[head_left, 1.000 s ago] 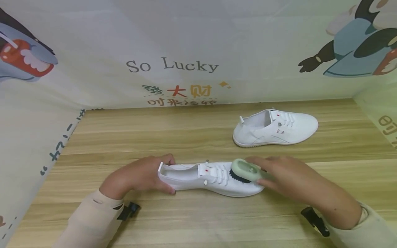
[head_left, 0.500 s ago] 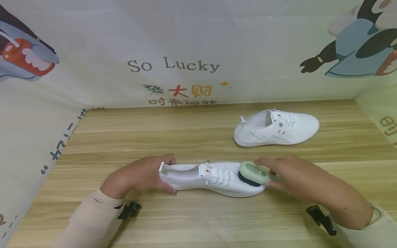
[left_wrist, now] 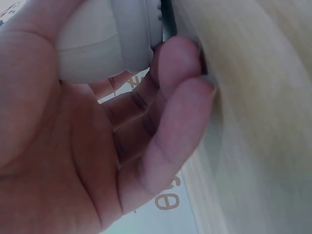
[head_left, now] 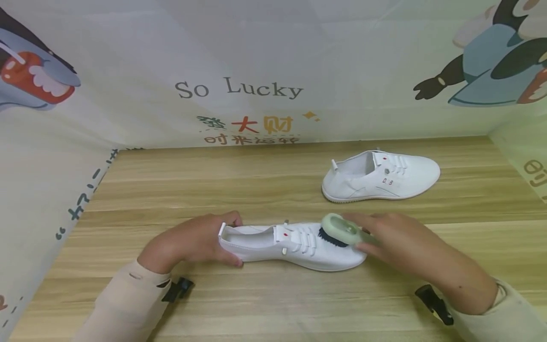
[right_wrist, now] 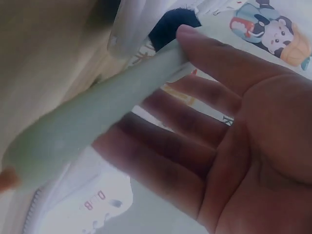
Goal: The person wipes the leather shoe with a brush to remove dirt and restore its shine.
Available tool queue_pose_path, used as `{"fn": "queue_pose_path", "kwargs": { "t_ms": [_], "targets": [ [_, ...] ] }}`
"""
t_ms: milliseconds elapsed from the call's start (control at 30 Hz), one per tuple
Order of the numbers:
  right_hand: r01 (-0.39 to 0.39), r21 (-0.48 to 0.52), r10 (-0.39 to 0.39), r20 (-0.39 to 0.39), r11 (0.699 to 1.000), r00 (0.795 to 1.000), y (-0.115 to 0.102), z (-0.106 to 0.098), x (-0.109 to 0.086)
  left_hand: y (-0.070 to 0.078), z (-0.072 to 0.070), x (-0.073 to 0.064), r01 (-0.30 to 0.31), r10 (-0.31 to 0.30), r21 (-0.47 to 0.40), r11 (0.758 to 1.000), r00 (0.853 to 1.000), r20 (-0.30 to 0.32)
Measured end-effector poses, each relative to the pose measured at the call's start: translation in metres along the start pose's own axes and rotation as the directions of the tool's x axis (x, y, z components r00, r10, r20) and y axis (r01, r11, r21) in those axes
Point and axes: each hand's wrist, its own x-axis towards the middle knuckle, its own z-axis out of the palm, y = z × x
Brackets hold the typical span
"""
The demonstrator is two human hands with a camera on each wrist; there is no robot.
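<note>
A white lace-up shoe [head_left: 256, 254] rests on the wooden table, its toe pointing right. My left hand [head_left: 194, 242] grips it round the heel, thumb on the near side and fingers on the far side. In the left wrist view the curled fingers [left_wrist: 180, 117] lie under the heel's edge, close to the tabletop. My right hand [head_left: 393, 237] holds a pale green brush [head_left: 337, 228] by its handle, with the black bristles on the shoe's toe area. The right wrist view shows the handle [right_wrist: 92, 112] between thumb and fingers.
Behind, to the right, stands a second white shoe [head_left: 410, 178], toe also pointing right. A printed cloth [head_left: 342, 61] rises along the table's back edge and both sides. Black devices sit at both wrists.
The brush in my right hand slid toward the toe, then back up and left toward the laces. My left hand and both shoes kept their places.
</note>
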Motion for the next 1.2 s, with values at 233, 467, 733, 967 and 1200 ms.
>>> {"fn": "queue_pose_path", "kwargs": {
  "t_ms": [233,467,733,967,1200],
  "targets": [
    [-0.038,0.005,0.038,0.072,0.999,0.997,0.005,-0.005,-0.004,-0.002,0.001,0.001,-0.004,0.004,-0.018,1.000,1.000,0.008],
    [0.032,0.026,-0.034,0.083,0.999,0.996,0.005,-0.007,-0.007,-0.002,0.001,0.001,-0.006,0.006,-0.025,1.000,1.000,0.009],
    [-0.005,0.005,0.005,0.015,1.000,1.000,-0.005,0.000,-0.001,-0.001,0.001,0.001,-0.012,0.012,-0.032,0.999,1.000,0.009],
    [-0.047,-0.024,0.048,0.026,0.999,0.999,-0.002,-0.002,-0.002,-0.003,0.002,0.002,-0.012,0.012,-0.036,0.999,1.000,0.010],
    [-0.021,-0.019,0.022,0.062,1.000,0.998,0.000,-0.004,-0.006,-0.003,0.002,0.001,-0.014,0.014,-0.034,0.999,1.000,0.011]
  ]
}}
